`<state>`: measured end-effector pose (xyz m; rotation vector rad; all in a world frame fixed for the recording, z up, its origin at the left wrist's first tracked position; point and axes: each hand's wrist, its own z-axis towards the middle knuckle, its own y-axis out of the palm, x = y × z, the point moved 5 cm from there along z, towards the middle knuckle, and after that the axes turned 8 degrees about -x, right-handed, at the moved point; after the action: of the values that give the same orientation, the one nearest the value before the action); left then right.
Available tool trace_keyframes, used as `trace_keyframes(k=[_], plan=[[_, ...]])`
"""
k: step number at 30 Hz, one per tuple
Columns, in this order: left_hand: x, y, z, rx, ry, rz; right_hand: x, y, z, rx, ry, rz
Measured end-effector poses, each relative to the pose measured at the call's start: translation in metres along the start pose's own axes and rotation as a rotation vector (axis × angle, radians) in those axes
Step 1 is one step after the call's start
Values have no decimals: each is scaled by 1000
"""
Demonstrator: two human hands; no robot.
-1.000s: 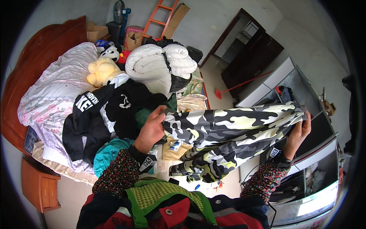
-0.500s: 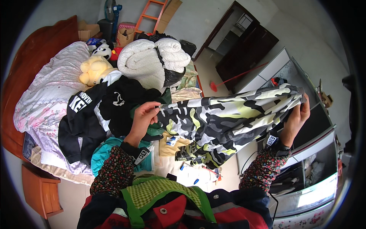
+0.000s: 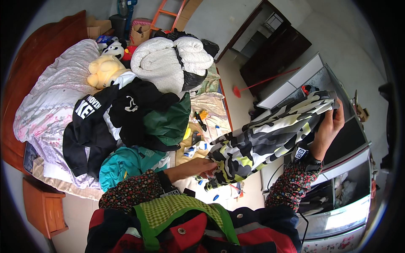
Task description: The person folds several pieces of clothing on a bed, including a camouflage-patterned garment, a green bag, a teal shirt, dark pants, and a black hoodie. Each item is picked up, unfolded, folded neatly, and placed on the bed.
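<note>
A camouflage garment (image 3: 261, 143) in grey, black, white and lime stretches slantwise between my hands; its folds hide whether it is trousers or a top. My right hand (image 3: 328, 128), raised at the right, is closed around its gathered grey-edged end. Lower down, my left hand (image 3: 196, 168) has its fingers closed at the garment's lower left edge, the fingertips partly covered by cloth. Left of it on the bed lie a teal garment (image 3: 122, 164), a dark green one (image 3: 168, 120) and a black hoodie with white lettering (image 3: 90, 126).
Rolled white quilts (image 3: 156, 63), a yellow plush toy (image 3: 103, 71) and a panda plush (image 3: 113, 49) lie farther back on the bed. An open wardrobe (image 3: 337, 147) stands close on my right. A wooden nightstand (image 3: 46, 208) is at the lower left; a red broom (image 3: 237, 91) lies near the door.
My left hand has moved down and to the right, from the garment's upper left corner to its lower left edge. The garment hangs more slanted and bunched; my right hand stays nearly still.
</note>
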<state>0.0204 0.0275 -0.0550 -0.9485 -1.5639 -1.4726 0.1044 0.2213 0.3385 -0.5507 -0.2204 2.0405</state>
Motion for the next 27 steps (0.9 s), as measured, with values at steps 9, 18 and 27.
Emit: trace_keyframes(k=[9,18,27], plan=[[22,-21,-8,374,246,-135,-9,-10,-18,20,19,14],[93,-25,-90,982,625,1258,-12,-24,-45,36,67,12],[100,-67,-117,663,629,158,1,-35,-61,65,119,12]])
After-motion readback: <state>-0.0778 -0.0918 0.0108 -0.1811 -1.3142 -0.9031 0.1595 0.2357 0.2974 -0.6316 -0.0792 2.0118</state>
